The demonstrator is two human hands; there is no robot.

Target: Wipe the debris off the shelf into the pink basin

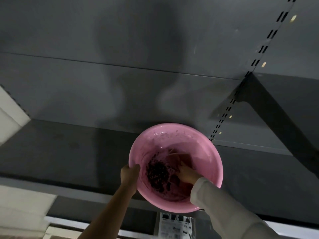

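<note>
Item: pink basin (203, 144), lower centre of frame, at shelf (69, 152) front edge. Left hand (129, 171) grip pinches basin rim. Right hand (185, 173) inside basin on dark cloth (179, 159); grip state, I cannot tell. Debris (158, 175) piled inside. I judge wiping nearly complete; visible shelf looks clean.

Left hand (129, 173) raised up and forward, forearm bare, coming in from the bottom edge of the view; fingers curled over the left rim of the pink basin (212, 163), thumb side on the outside, gripping it. Right hand (187, 174) reaching down inside the same basin from the near right side, fingers spread and pointing to the bottom, palm down. Right arm covered by a pale long sleeve (222, 206) up to the wrist
</note>
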